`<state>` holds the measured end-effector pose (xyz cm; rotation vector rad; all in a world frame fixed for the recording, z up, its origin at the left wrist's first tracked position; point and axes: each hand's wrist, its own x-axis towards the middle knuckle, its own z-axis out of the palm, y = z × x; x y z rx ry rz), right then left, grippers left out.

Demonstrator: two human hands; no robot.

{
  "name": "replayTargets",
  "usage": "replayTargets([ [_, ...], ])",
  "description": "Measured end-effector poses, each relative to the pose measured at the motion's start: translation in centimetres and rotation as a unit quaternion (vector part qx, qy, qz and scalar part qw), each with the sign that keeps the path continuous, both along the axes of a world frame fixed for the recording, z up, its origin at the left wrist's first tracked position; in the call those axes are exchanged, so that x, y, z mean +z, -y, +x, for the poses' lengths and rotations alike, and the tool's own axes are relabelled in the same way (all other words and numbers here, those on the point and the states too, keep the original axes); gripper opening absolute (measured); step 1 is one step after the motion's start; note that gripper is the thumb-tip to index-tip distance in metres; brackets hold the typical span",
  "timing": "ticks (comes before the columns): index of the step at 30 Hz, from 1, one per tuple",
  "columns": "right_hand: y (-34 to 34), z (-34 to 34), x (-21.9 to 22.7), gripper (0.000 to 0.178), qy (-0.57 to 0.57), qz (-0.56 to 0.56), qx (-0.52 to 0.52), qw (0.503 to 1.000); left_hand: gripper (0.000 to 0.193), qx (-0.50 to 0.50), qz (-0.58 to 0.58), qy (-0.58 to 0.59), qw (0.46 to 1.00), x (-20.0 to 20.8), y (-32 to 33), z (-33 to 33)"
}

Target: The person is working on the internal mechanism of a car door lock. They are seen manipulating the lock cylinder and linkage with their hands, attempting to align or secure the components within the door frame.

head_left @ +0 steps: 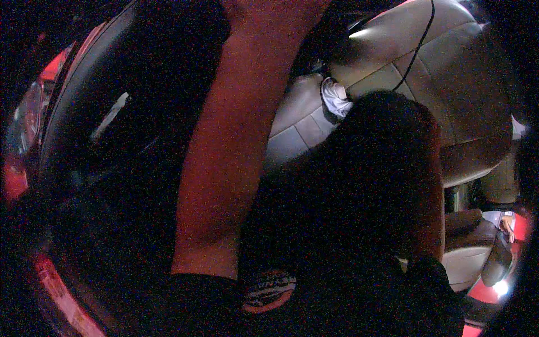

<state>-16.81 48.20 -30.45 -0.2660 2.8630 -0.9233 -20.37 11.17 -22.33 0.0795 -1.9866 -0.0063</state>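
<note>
My left forearm (230,129) reaches up from a dark sleeve across the middle of the view. Only the start of my left hand (275,12) shows at the top edge; its fingers lie outside the picture. At the right, my right forearm (433,185) rises from its own dark sleeve. Deep shadow hides my right hand, so its fingers and anything in them cannot be made out. A thin black cord (416,53) hangs down over a beige leather car seat (460,73) and ends behind the dark shape there. Crumpled white cloth (337,98) lies beside that shape.
Another beige seat (466,255) is at the lower right, near a bright light (501,288). What looks like another person's hand (508,226) shows at the right rim. Along the left runs a dark door edge (56,112) with red bodywork (55,64).
</note>
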Motion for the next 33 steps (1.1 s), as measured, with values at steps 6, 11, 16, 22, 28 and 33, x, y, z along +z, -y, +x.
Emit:
replayTargets([
  [6,1.2,-3.5,3.7,0.037,0.101,-0.158,0.209,0.96,0.031,0.008,-0.034,-0.008,0.999,1.4,-1.4,-0.2],
  [11,4.6,-6.0,8.3,0.037,-0.027,-0.235,0.145,0.961,0.036,-0.057,-0.058,0.024,0.996,1.5,-4.2,-1.6],
  [16,11.1,-9.3,12.7,0.042,-0.174,-0.268,0.258,0.912,0.047,-0.16,-0.028,0.097,0.982,1.5,-7.3,2.5],
  [22,20.2,-6.4,8.2,0.081,-0.376,-0.333,0.394,0.77,0.038,-0.179,0.21,0.239,0.931,7.0,-6.1,17.1],
  [28,25.1,-5.1,9.3,0.036,-0.439,-0.406,0.411,0.689,0.03,0.023,0.411,0.203,0.888,18.3,-2.4,21.3],
  [33,25.7,-6.9,7.7,0.035,-0.413,-0.437,0.44,0.667,0.022,0.054,0.286,0.393,0.872,17.0,2.1,10.2],
])
